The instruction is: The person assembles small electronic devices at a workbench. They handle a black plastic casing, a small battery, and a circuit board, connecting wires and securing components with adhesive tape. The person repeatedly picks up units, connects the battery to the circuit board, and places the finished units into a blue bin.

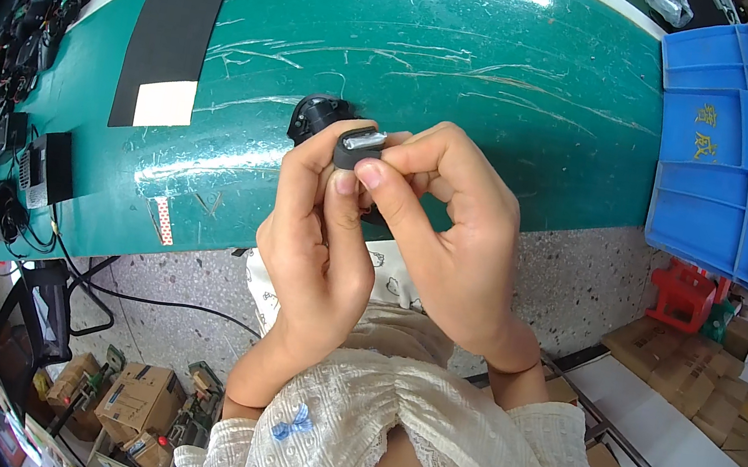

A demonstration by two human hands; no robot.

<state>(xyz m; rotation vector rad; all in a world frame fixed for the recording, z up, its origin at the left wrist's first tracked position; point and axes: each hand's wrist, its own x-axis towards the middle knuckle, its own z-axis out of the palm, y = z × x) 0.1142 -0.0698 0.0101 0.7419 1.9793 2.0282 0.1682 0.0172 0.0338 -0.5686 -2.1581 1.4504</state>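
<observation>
Both of my hands are raised together over the near edge of the green table (451, 42). Between finger and thumb, my left hand (313, 253) pinches a small black U-shaped part (343, 155). Inside its curve sits a shiny, silvery-clear piece (365, 140); its exact kind I cannot make out. My right hand (465, 238) closes on the same black part from the other side, the thumb pressed on its edge and the index finger near the silvery end. Just behind my left fingers, a round black housing (316, 117) rests on the table, partly hidden.
A black strip (181, 7) with a pale card (165, 103) lies at left. Dark parts (29, 47) are heaped along the far left edge, near cables (5, 212). A blue crate (719, 155) stands on the right. Cardboard boxes (138, 403) and a red stool (680, 294) are below.
</observation>
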